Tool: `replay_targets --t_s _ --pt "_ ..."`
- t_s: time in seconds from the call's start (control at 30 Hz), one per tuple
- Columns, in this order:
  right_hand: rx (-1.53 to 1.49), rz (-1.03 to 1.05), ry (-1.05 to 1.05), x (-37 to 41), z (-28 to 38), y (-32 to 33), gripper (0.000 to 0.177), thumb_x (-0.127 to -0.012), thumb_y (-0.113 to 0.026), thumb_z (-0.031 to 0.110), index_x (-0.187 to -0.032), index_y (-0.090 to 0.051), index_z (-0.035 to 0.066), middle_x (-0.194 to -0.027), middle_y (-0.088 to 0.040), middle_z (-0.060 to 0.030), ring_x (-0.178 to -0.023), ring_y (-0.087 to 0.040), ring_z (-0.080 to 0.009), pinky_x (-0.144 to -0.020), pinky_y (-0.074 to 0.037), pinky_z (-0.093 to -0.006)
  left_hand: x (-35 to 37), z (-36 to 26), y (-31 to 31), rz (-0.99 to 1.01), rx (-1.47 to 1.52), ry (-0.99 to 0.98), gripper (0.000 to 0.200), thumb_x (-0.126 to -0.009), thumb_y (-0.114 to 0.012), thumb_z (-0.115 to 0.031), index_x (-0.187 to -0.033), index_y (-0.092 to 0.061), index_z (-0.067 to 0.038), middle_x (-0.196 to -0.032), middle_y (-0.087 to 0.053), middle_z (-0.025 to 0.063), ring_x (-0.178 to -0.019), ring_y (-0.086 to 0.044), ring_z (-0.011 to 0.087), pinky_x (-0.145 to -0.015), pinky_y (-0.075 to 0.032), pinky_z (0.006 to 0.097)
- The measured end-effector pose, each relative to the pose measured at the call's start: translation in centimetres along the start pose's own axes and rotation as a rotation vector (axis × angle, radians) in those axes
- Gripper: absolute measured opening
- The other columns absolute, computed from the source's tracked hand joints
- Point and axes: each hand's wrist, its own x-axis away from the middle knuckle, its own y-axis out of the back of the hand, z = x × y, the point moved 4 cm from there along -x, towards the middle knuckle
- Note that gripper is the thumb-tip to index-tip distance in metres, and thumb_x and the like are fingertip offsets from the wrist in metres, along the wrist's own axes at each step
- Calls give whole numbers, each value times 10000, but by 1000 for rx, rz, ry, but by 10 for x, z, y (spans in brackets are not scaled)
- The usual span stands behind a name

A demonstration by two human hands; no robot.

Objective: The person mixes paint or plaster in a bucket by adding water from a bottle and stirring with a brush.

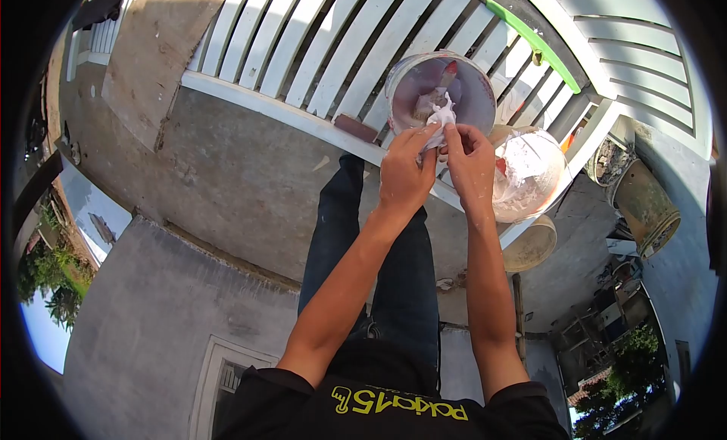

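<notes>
Both my hands hold a crumpled white piece, like thin plastic or cloth, over the near rim of a bucket. My left hand pinches it from one side. On the other side, my right hand grips it with bent fingers. White specks dot the backs of both hands. Inside the bucket, a brush with a red-tipped handle leans above a whitish residue. Beside my right hand stands a second bucket, its top holding crumpled white material.
A white slatted bench carries the buckets. A long green strip lies at its far side. A small brown block rests on the front rail. More stained buckets are at the right, above a concrete floor.
</notes>
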Motion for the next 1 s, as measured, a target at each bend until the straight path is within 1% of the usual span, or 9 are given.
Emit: replay_targets --t_s 0.07,0.2,0.27,0.47,0.57,0.77,0.87,0.97,1.0 --pt "-56 15 19 2 3 0 350 -960 -628 294 -1013 -669 -49 -803 -689 -78 -737 -642 -124 -709 -509 -275 0 -1 0 -2 -14 -24 336 -856 -640 0 -1189 -661 -37 -1060 -686 162 -969 -676 317 -841 -519 362" --pt "-105 22 52 8 15 1 295 -986 -592 234 -1033 -659 -49 -857 -689 -77 -764 -630 -113 -714 -499 -269 3 0 1 -22 11 23 312 -842 -676 -14 -1151 -638 -26 -1061 -683 152 -948 -684 275 -819 -523 349" --pt "-105 32 82 10 15 2 290 -990 -588 232 -1045 -654 -46 -880 -687 -78 -781 -625 -109 -722 -494 -263 6 5 1 -15 64 122 323 -827 -704 -21 -1137 -614 -19 -1057 -680 149 -930 -685 248 -807 -525 338" --pt "-122 47 108 15 19 1 288 -998 -587 234 -1070 -646 -38 -896 -680 -71 -804 -613 -104 -740 -486 -253 7 7 8 1 140 98 378 -833 -760 -83 -1139 -555 2 -1048 -675 152 -917 -669 190 -812 -527 318" --pt "-121 28 131 19 26 1 295 -1001 -590 243 -1089 -640 -35 -912 -677 -70 -811 -604 -99 -737 -482 -249 9 10 13 9 254 132 308 -889 -726 -116 -1123 -571 9 -1063 -681 141 -935 -663 175 -844 -526 324" --pt "-116 18 175 24 20 2 296 -1008 -589 248 -1116 -634 -24 -925 -662 -56 -818 -584 -86 -735 -469 -235 11 23 34 -38 250 156 193 -979 -616 -137 -1100 -604 13 -1057 -698 122 -946 -655 151 -887 -514 311" --pt "-149 27 195 28 16 0 290 -1007 -591 245 -1121 -636 -18 -930 -655 -51 -820 -578 -83 -744 -464 -231 14 27 44 -61 234 201 196 -988 -608 -160 -1085 -615 10 -1050 -699 110 -952 -650 144 -883 -512 304" --pt "-155 28 204 34 14 -1 283 -1005 -595 238 -1121 -637 -17 -937 -653 -55 -830 -578 -89 -761 -465 -239 15 29 51 -133 227 195 184 -958 -635 -158 -1019 -650 15 -922 -702 108 -862 -673 182 -801 -529 320" --pt "-154 27 204 37 14 0 282 -1004 -596 235 -1120 -638 -18 -939 -653 -58 -835 -579 -93 -768 -466 -244 16 29 53 -131 220 198 184 -960 -634 -158 -1021 -652 14 -922 -702 105 -862 -671 177 -801 -530 319"
